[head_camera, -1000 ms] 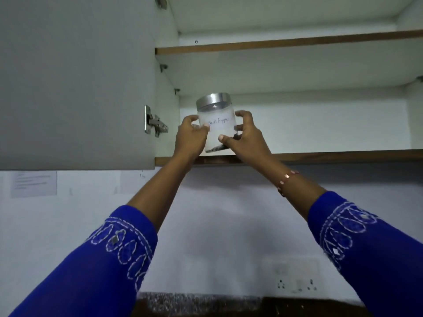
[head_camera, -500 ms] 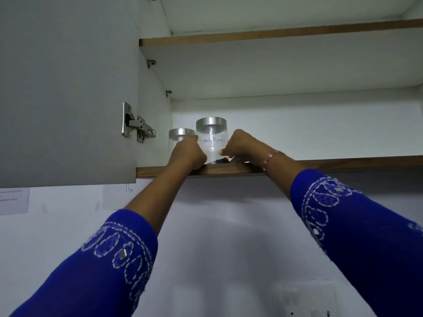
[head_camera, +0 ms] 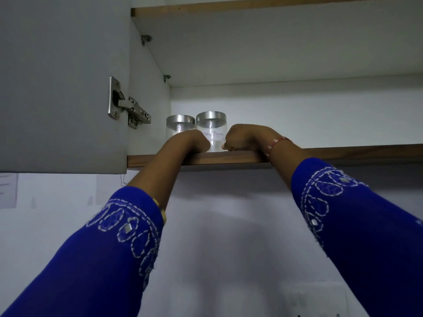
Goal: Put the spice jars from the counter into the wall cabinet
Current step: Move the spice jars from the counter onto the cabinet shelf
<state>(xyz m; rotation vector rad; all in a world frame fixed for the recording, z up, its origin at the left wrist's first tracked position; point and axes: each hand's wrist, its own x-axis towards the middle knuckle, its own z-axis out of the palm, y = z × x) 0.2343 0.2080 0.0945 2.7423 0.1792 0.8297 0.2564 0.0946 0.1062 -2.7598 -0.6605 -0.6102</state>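
Pepper jar (head_camera: 211,133) stands upright on the lower cabinet shelf (head_camera: 229,157), just beside a second jar (head_camera: 179,128) on its left. Left hand (head_camera: 190,143) and right hand (head_camera: 246,138) flank it, fingers curled around its sides, gripping it.

steel door hinge (head_camera: 128,105), paper notes (head_camera: 8,189) taped on white wall, shelf-support pegs (head_camera: 146,39)
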